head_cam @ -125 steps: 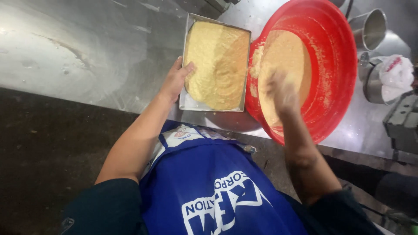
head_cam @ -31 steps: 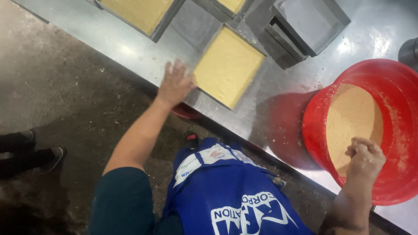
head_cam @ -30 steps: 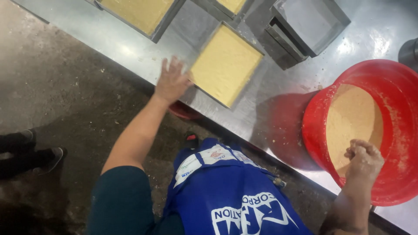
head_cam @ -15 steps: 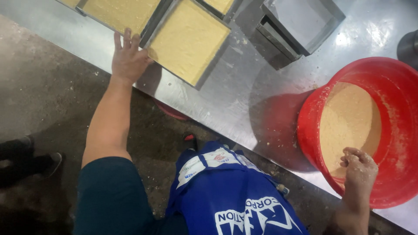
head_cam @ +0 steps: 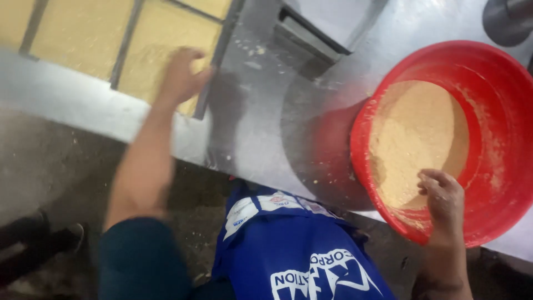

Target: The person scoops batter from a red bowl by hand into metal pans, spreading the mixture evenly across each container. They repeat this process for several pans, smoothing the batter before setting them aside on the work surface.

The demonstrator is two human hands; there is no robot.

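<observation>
Now my left hand (head_cam: 180, 75) lies flat and open on the filled tray (head_cam: 166, 53); keep it level. My right hand (head_cam: 441, 194), loosely curled and empty, rests in the red basin's (head_cam: 499, 183) crumbs (head_cam: 413, 139).

Head view, looking down. Left hand (head_cam: 182, 75) rests on the near edge of a square metal tray (head_cam: 166, 53) filled with pale yellow batter; fingers spread, blurred. More filled trays (head_cam: 72, 33) sit just beside it to the left, edges touching. Right hand (head_cam: 442, 194) lies inside the red plastic tub (head_cam: 499, 144), fingers curled at the near rim over the tan batter (head_cam: 416, 133). Empty metal pans (head_cam: 327, 28) stand stacked between trays and tub. Steel tabletop (head_cam: 261, 122) speckled with crumbs. Blue apron (head_cam: 294, 255) below.
</observation>
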